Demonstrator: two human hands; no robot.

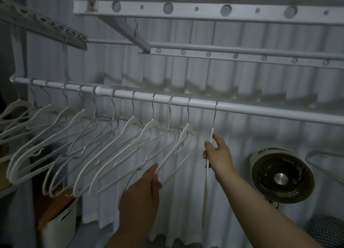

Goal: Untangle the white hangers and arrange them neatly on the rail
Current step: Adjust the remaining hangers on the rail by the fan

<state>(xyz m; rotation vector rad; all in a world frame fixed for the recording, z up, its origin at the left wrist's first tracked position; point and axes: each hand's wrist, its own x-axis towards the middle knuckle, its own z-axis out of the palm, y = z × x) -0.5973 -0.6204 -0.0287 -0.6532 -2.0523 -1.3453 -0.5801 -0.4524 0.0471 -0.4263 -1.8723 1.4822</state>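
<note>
Pleated white curtains hang behind a dim drying corner, where a perforated white metal overhead rack [204, 10] spans the top. Below it, a white round rail [260, 112] slopes from upper left to right and carries a row of white plastic hangers with metal hooks [131, 123]. These are spaced along the rail's left and middle stretch, their bodies slanting and overlapping toward the lower left.

The left hand [143, 193] grips the lower arm of the second white hanger from the row's right end [184, 135], its fingers curled round the bar. The right hand [216, 151] pinches the last white hanger [206, 191], which hangs edge-on and straight down from its hook, just right of its neighbour; thumb and fingers close on it near the shoulder.

A round white table fan with a dark spiral grille [282, 177] stands low at right, beside a loose pale hanger [316, 157] at the frame's right edge. A white plastic bin [59, 227] sits at lower left.
</note>
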